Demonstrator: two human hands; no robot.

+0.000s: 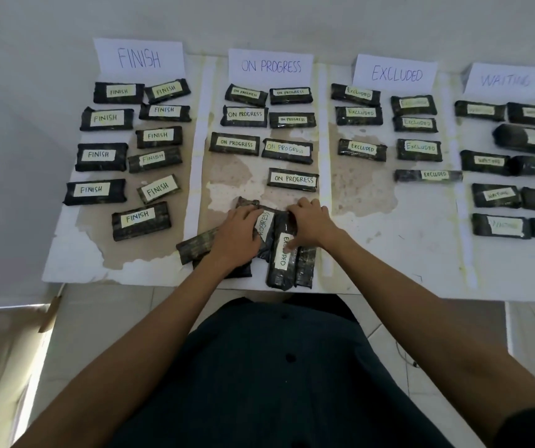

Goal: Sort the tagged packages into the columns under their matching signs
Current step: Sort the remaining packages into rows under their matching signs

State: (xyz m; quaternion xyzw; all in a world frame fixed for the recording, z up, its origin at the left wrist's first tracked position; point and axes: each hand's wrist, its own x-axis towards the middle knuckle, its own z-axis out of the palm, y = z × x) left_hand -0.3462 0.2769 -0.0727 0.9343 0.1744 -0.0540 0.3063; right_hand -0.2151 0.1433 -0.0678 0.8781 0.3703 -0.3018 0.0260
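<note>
Done: sorted packages (293, 180) fill four columns;
Remaining: our near pile (196, 247);
Grip: left hand (237, 236) holds ON PROGRESS package (264, 221); right hand (311, 223) holds EXCLUDED package (280, 255)

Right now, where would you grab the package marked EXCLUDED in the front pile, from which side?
I'd take the EXCLUDED package by its near end, from above: it lies lengthwise toward the person, that end juts free, while the right hand rests at the far end and other packages crowd its sides.

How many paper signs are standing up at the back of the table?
4, in a row along the back: FINISH sign far left, ON PROGRESS sign next, then EXCLUDED sign, and WAITING sign far right. None looks hidden.
</note>
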